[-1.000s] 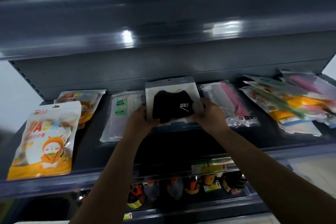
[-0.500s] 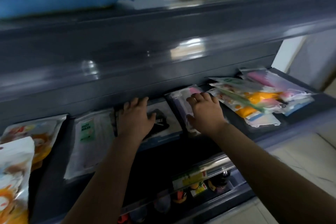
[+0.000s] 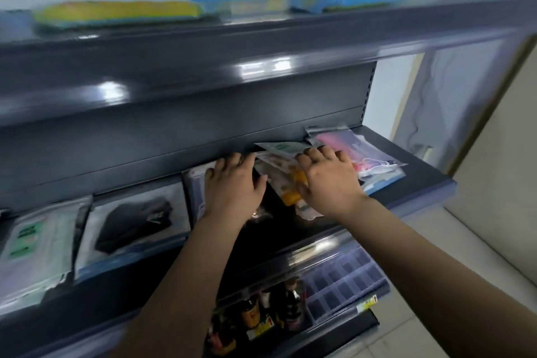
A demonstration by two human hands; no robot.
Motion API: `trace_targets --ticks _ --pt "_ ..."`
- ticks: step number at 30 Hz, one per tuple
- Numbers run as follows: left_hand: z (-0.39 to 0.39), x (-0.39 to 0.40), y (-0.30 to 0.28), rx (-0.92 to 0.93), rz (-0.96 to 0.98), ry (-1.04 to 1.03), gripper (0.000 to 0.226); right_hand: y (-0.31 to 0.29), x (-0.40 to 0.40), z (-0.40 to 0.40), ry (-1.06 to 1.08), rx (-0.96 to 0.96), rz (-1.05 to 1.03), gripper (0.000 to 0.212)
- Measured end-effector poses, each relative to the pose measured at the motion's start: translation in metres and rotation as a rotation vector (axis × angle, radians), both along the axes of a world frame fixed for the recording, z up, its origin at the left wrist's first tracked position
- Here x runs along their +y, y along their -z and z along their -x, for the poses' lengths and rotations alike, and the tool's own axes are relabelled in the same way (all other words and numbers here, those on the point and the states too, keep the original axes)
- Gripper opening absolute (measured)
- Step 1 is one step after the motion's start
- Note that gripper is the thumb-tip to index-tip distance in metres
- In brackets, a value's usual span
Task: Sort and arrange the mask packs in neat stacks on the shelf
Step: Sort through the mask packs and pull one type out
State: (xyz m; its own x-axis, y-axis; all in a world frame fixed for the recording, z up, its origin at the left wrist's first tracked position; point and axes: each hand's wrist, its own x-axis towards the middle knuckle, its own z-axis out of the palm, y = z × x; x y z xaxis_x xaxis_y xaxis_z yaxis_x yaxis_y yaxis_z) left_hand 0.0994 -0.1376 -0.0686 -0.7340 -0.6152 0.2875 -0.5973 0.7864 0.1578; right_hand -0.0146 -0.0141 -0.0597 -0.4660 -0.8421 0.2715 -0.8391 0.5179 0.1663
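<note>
On the dark grey shelf (image 3: 421,168) a loose pile of mask packs (image 3: 286,180) lies at the right, with orange, green and pink packs overlapping. My right hand (image 3: 328,180) rests palm down on the pile, fingers spread. My left hand (image 3: 232,183) lies palm down just left of it, over a clear pack (image 3: 194,183), its fingertips touching the pile's left edge. A pink mask pack (image 3: 357,145) sticks out to the right of my right hand. Further left lie the black mask pack (image 3: 136,224) and a green-labelled face mask pack (image 3: 32,247), both flat.
The upper shelf (image 3: 261,35) overhangs my hands and carries blurred yellow and blue packs (image 3: 116,13). Below, bottles (image 3: 273,311) and a clear plastic divider tray (image 3: 345,279) fill the lower shelf. A pale wall and floor lie to the right.
The black mask pack was laid down flat and let go. Both hands moved right, off it and the pink pack, onto the mixed pile. The view swung right.
</note>
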Motion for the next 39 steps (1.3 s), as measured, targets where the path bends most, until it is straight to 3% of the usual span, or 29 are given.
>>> trace_targets --ticks 8,18,25,31,35,39 --pt "0.058 0.055 0.001 -0.028 0.004 -0.036 0.054 0.000 0.057 0.068 -0.002 -0.048 -0.023 0.053" --pt "0.122 0.057 -0.008 -0.038 -0.098 -0.107 0.052 0.011 0.075 0.143 0.034 -0.182 0.002 0.051" --pt "0.148 0.034 0.005 -0.061 -0.221 -0.205 0.049 0.023 0.059 0.191 0.074 -0.426 0.060 0.050" --pt "0.154 0.024 0.012 -0.001 -0.308 -0.327 0.066 0.039 0.041 0.216 0.126 -0.633 0.060 0.050" --pt "0.154 0.030 0.011 -0.019 -0.343 -0.388 0.078 0.040 0.034 0.227 0.169 -0.737 0.076 0.074" --pt "0.154 0.044 0.004 0.008 -0.388 -0.415 0.070 0.042 0.029 0.245 0.180 -0.842 0.046 0.095"
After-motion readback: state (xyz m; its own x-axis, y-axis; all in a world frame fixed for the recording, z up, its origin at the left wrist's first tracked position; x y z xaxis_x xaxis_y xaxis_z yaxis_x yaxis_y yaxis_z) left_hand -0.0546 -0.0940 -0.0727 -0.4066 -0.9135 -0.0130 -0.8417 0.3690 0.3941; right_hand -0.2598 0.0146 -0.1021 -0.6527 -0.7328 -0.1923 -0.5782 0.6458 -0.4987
